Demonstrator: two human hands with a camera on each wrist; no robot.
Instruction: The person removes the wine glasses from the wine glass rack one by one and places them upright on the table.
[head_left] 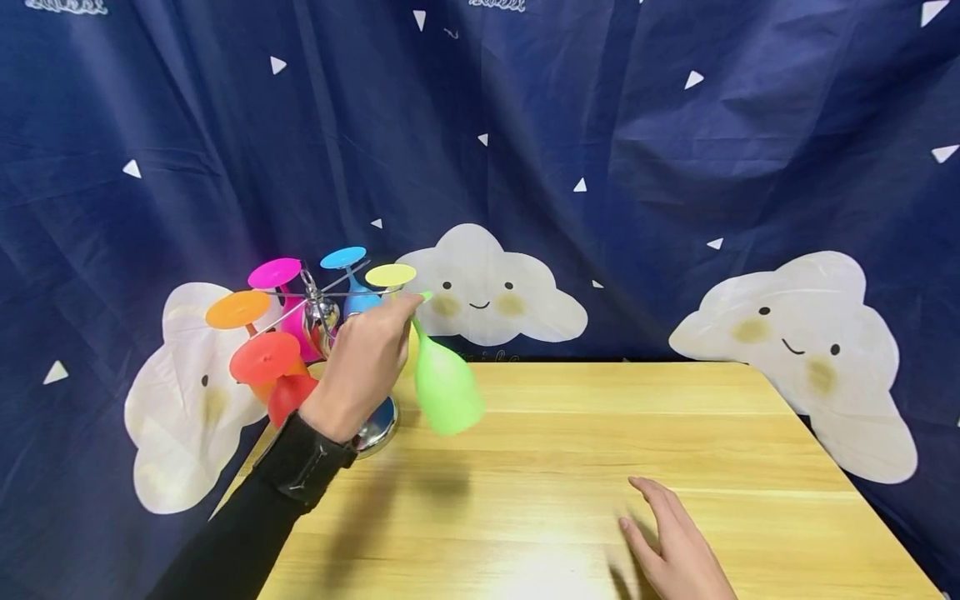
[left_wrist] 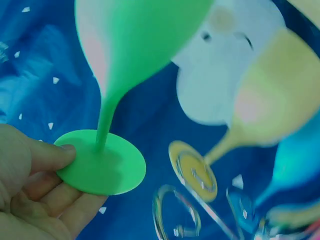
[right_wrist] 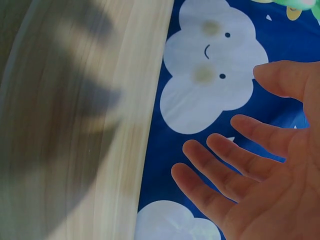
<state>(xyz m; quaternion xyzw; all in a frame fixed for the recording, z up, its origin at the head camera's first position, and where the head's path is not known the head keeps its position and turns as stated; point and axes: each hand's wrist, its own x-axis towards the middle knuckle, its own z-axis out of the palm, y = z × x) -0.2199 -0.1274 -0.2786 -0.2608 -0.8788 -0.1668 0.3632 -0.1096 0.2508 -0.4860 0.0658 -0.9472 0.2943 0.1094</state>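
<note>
A green goblet (head_left: 447, 387) hangs bowl-down from my left hand (head_left: 366, 354). In the left wrist view, thumb and fingers pinch the edge of its round green base (left_wrist: 120, 167). Just beside that hand stands a chrome rack (head_left: 322, 312) with wire arms. Upside-down goblets hang on it: yellow (head_left: 391, 275), blue (head_left: 343, 258), magenta (head_left: 276, 272), orange (head_left: 237, 310) and red (head_left: 266, 357). The green goblet is apart from the yellow one in the left wrist view. My right hand (head_left: 678, 546) holds nothing; its fingers are spread and relaxed above the table's near right part.
The wooden table (head_left: 570, 450) reaches back to a dark blue curtain (head_left: 525, 167) printed with smiling clouds and white triangles. The rack's round chrome base (head_left: 378, 429) stands at the table's left, partly hidden behind my left wrist.
</note>
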